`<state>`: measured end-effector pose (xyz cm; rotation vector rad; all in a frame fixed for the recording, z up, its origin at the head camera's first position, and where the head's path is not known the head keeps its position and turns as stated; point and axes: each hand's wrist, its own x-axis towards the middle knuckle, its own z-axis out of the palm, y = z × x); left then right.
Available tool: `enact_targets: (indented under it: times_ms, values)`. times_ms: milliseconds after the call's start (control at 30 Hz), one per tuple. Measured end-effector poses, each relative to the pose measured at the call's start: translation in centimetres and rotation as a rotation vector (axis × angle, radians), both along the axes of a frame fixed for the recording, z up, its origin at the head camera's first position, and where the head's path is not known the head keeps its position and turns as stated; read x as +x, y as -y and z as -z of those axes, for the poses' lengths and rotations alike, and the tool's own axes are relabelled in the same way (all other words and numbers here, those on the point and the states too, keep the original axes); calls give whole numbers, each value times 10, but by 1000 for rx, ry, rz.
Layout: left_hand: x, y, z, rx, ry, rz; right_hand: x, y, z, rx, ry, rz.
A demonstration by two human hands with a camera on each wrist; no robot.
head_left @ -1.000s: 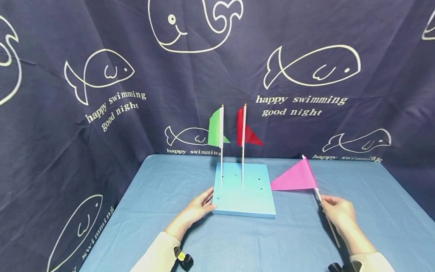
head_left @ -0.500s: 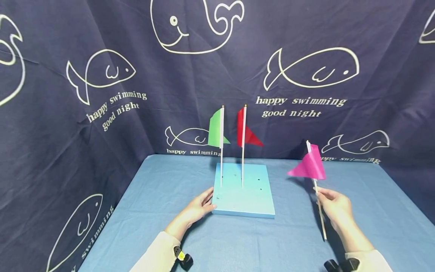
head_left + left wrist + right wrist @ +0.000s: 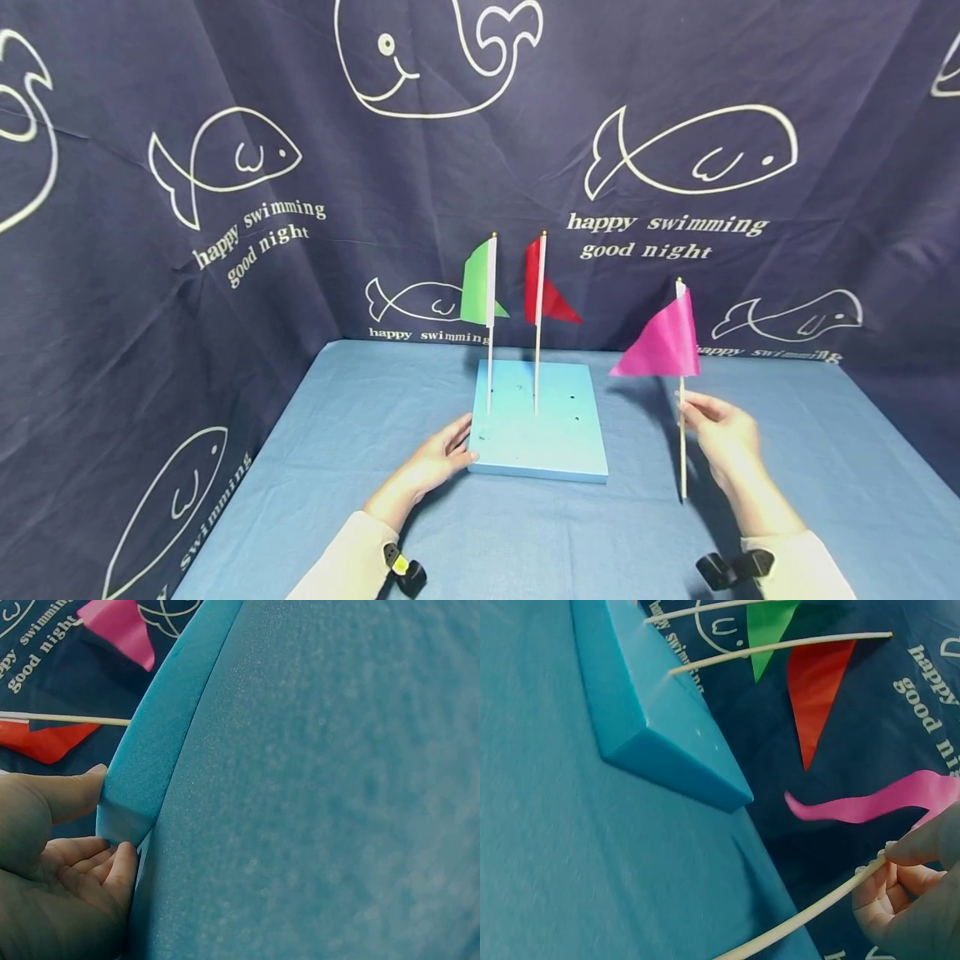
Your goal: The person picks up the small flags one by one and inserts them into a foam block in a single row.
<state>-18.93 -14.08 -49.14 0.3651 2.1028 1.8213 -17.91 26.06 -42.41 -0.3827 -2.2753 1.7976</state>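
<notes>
In the head view, a light blue foam-like board (image 3: 540,450) lies on the table. A green flag (image 3: 475,287) and a red flag (image 3: 555,302) stand upright in it on thin sticks. My left hand (image 3: 433,460) holds the board's near left side; the left wrist view has the thumb and fingertips at its corner (image 3: 127,814). To the right of the board, my right hand (image 3: 723,433) pinches the stick of a pink pennant flag (image 3: 667,340) between thumb and fingers. That stick is nearly upright, its lower end (image 3: 802,915) bare and apart from the board.
Small holes (image 3: 577,418) show in the board's right half. Blue cloth covers the table (image 3: 375,392). A dark blue curtain (image 3: 450,183) printed with white fish and words hangs behind and at the left.
My right hand has moved left and away from me with the pink flag, lifting it and turning its stick from slanted to nearly upright. The left hand and the board have stayed put.
</notes>
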Motion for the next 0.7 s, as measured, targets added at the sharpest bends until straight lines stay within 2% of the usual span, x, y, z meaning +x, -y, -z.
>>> enact_targets:
  times_ms: [233,433,700]
  values:
    - [-1,0,1,6,4,3,-12,16,-10,-102,-87,-33]
    - [-1,0,0,2,6,2,-20,29,-20,-95,-84,-21]
    - [-1,0,1,7,7,-2,-26,44,-29,-145,-92,-28]
